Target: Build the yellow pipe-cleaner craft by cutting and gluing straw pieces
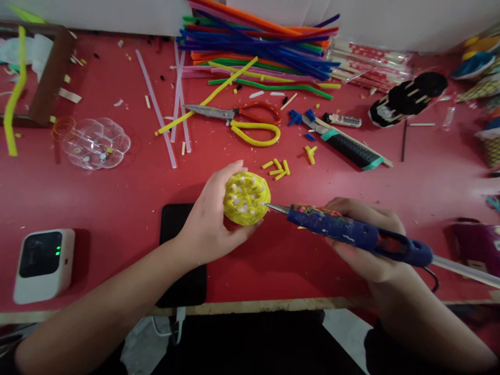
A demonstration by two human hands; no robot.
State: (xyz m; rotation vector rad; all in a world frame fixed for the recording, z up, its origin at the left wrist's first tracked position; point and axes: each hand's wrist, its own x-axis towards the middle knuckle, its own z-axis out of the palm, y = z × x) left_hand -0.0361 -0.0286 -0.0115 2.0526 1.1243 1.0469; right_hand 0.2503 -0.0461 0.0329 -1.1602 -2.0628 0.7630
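Note:
My left hand is closed around a round yellow woven piece, which looks wound from pipe cleaner and has a ring of pale stick ends on its top. In my right hand is a blue glue gun, smeared with paint or dried glue, with a clear glue stick coming out of its back. The metal nozzle meets the right edge of the yellow piece. Some right fingers are hidden behind the gun. Just beyond lie short yellow pipe cleaner bits.
Scissors, a utility knife and a pile of coloured pipe cleaners lie further back. A black stick-built figure is at right. A phone rests under my left forearm. A clear flower-shaped dish and a white device stand left.

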